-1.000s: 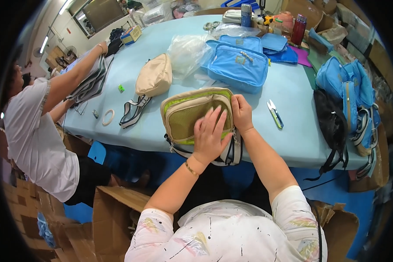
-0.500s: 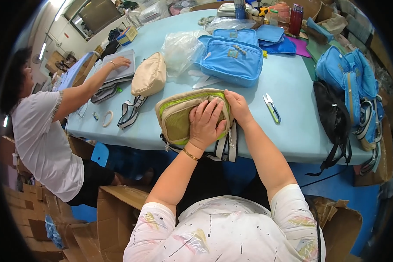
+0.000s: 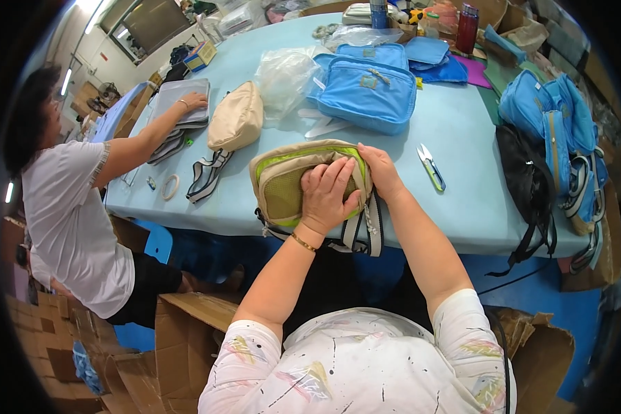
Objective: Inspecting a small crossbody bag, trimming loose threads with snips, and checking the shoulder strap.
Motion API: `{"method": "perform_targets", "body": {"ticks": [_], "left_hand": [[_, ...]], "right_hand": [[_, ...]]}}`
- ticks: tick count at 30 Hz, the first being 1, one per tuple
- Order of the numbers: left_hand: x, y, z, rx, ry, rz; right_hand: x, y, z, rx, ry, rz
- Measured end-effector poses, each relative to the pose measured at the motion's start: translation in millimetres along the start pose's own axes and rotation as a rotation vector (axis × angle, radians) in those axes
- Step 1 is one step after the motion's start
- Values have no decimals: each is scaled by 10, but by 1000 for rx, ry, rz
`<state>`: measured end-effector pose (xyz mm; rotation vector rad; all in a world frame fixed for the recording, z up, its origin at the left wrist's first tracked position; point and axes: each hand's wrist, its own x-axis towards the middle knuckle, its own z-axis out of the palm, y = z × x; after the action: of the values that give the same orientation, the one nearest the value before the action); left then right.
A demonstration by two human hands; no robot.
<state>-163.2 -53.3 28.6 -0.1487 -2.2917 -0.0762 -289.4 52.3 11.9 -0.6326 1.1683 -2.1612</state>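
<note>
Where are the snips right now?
In the head view, the snips lie right of centre on the light-blue table, between the person's right hand and the black bag.

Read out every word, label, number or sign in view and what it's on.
Nothing is clear enough to quote.
Blue bag's patch: too small to read.
Yellow and blue box: too small to read.
Patterned shirt: scribbled marks, no readable word.
Tan bag with green trim: no text visible.
</note>
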Motion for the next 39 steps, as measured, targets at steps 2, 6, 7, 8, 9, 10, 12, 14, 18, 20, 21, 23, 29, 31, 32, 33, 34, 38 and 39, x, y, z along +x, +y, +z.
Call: {"method": "perform_targets", "body": {"ticks": [2,6,7,8,9,10,12,14,18,20,21,23,29,31,32,33,34,38,39], "left_hand": [[-2,-9,6,-6,3,-1],[-6,-35,-26,-34,0,-40],[4,-37,-29,-52,-11,-49],[7,-40,-28,-65,-26,-50],[14,-29,-20,-44,-24,-58],[21,-20,6,-77,-34,-65],[22,-12,10,-87,-41,-78],[1,1,10,-107,-24,-72],[-19,13,-13,-81,8,-56],[-9,14,-13,-79,8,-58],[-8,15,-8,-78,6,-61],[-11,-17,-13,-84,3,-62],[-2,-17,-2,-78,4,-48],[14,0,-39,-87,12,-35],[41,11,-139,-68,48,-34],[80,-3,-245,-49,84,-32],[95,-50,-385,60,144,-41],[-26,-451,-733,166,173,-249],[-88,-526,-733,155,117,-329]], "right_hand": [[7,16,2,2,5,-4],[29,85,24,-87,30,-81],[35,88,8,-129,36,-116],[50,115,-21,-147,36,-137],[53,125,-61,-139,16,-135],[50,136,-93,-161,31,-174],[42,151,-88,-170,25,-214],[23,155,-67,-208,92,-221],[-6,131,-60,-270,51,-234],[17,159,-92,-282,63,-246],[25,172,-118,-294,76,-255],[10,118,-14,-261,100,-237],[59,125,-19,-272,132,-288],[66,153,-72,-310,112,-313],[69,172,-90,-358,130,-308],[91,178,-114,-406,147,-301],[112,175,-100,-403,143,-304],[62,152,-97,-414,149,-347],[67,147,-85,-400,144,-341]]}}
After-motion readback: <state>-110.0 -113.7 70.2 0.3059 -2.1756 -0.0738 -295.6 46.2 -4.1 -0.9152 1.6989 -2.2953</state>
